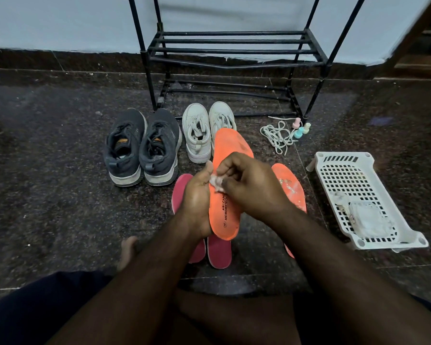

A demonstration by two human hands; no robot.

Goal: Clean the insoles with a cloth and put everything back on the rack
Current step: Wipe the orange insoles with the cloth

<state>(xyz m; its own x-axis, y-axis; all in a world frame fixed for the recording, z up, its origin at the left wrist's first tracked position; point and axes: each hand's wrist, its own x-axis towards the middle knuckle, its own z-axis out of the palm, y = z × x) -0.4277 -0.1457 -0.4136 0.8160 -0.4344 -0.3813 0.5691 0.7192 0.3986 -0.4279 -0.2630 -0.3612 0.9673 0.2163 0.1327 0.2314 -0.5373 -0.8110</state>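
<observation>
My left hand (197, 195) grips an orange insole (230, 148) by its left edge and holds it up, heel towards me. My right hand (249, 185) pinches a small white cloth (217, 181) against the middle of that insole. A second orange insole (290, 188), speckled with white marks, lies on the floor to the right. Two pink insoles (218, 252) lie on the floor under my hands. The black metal rack (234, 49) stands against the wall with bare shelves.
A pair of grey sneakers (141, 148) and a pair of white sneakers (204, 130) stand in front of the rack. White laces (276, 135) and small pastel bottles (300, 128) lie to the right. A white plastic basket (358, 195) holds a wipes pack. My bare foot (127, 250) rests at left.
</observation>
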